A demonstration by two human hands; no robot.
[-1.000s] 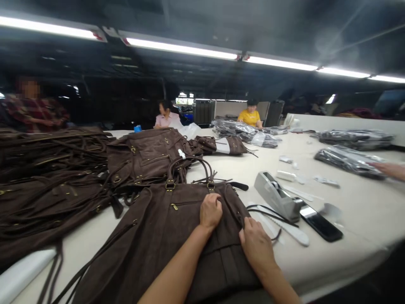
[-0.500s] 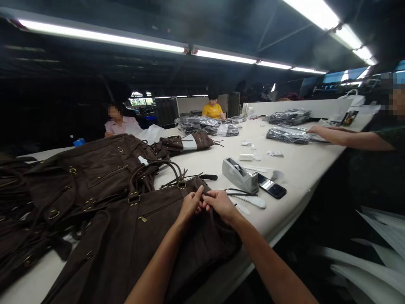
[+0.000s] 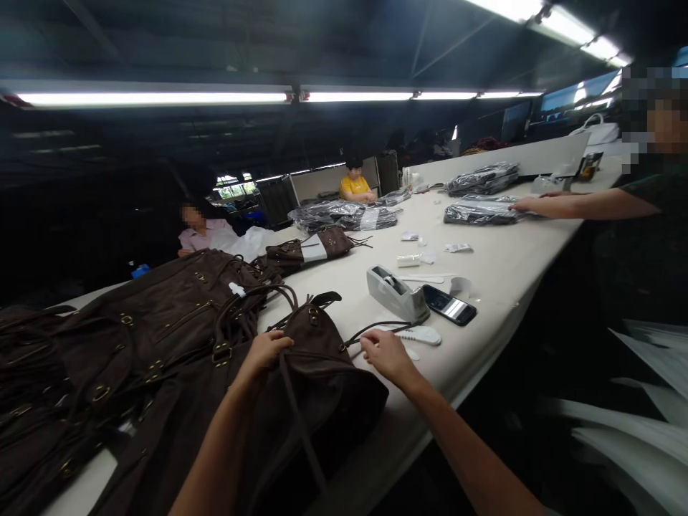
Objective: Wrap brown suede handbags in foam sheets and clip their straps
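Observation:
A dark brown handbag [image 3: 322, 390] with brass fittings lies in front of me at the table's edge. My left hand [image 3: 267, 352] is closed on the upper part of the bag, thumb on top. A loose strap [image 3: 301, 412] hangs down the bag's near side. My right hand [image 3: 388, 356] is at the bag's right end, fingers curled and pressed together. Just by its fingertips, a thin dark cord [image 3: 361, 334] runs from a small ring on the bag toward the tape dispenser. What those fingers pinch is hidden.
Beyond my right hand are a grey tape dispenser [image 3: 395, 295], a phone [image 3: 450, 305] and a white strip [image 3: 424, 335]. More brown bags [image 3: 161, 315] are heaped left. Plastic-wrapped bundles [image 3: 344, 215] lie farther back. A co-worker's arm [image 3: 591, 203] reaches in from the right; two people sit across.
My hands, together at the bag's top before, have moved apart, the left one leftward onto the bag. The bag's right end now shows its side, with a strap hanging down the front.

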